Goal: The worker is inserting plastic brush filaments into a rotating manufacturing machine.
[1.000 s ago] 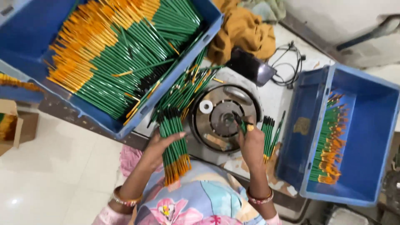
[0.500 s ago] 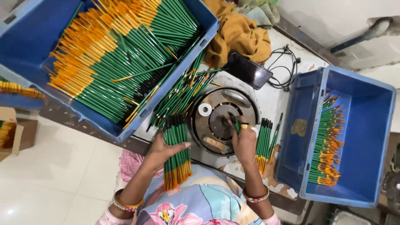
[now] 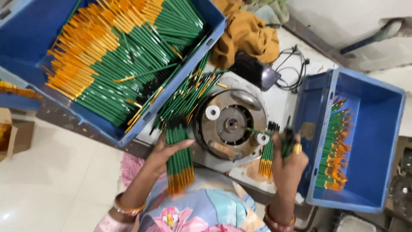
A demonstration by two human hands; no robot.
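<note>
Your right hand, lower right of centre in the frame, is closed in a pinch on a single green brush, with several more green handles gripped alongside in the same fist. That brush lies nearly level across the frame, its long axis pointing left from your fingers toward the hub of the round metal machine at centre; its far tip sits at or just short of the hub, contact not discernible. Your left hand, lower left of centre, is wrapped around a bundle of green and orange brushes standing roughly upright in the frame, orange ends toward your body, just beside the machine's left rim. The right hand is the nearer to the hub. A small pile of brushes lies between machine and right blue crate; the large blue crate of stock fills the upper left.
</note>
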